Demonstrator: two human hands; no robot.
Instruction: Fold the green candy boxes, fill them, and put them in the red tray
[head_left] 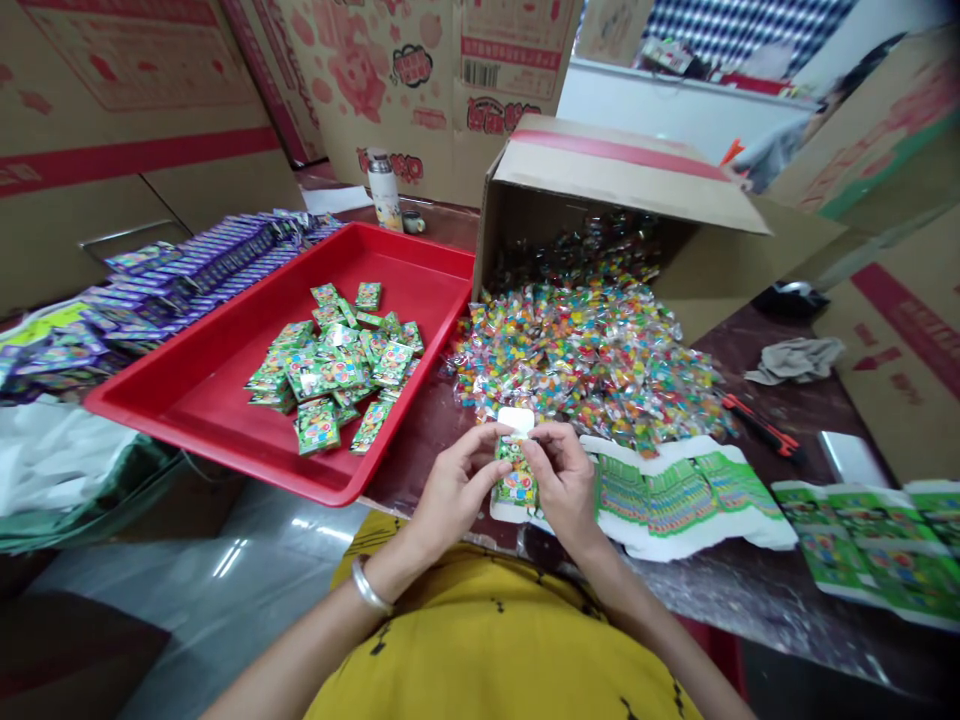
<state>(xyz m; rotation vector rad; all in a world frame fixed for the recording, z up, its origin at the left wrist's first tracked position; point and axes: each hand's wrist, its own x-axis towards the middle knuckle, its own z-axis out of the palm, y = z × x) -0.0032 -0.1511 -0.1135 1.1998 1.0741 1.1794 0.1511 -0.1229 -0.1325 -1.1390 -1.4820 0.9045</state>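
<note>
Between both hands, at the table's front edge, is a small green printed candy box (516, 486) with its white top flap raised. My left hand (466, 485) grips its left side, thumb on the front and fingers behind. My right hand (561, 478) pinches the upper right of the same box near the opening. Whether a candy packet is inside cannot be seen. Just right of my right hand lies a fanned row of flat green cartons (675, 495). Beyond the hands spreads a heap of clear packets of colourful candies (577, 350).
A red tray (210, 400) at left holds several filled green boxes (330, 365). Purple packs (202, 270) are stacked behind it. An open cardboard box (615, 155) lies on its side, candy spilling out. A red-black cutter (761, 425), cloth (796, 360) and bottle (384, 190) also stand or lie around.
</note>
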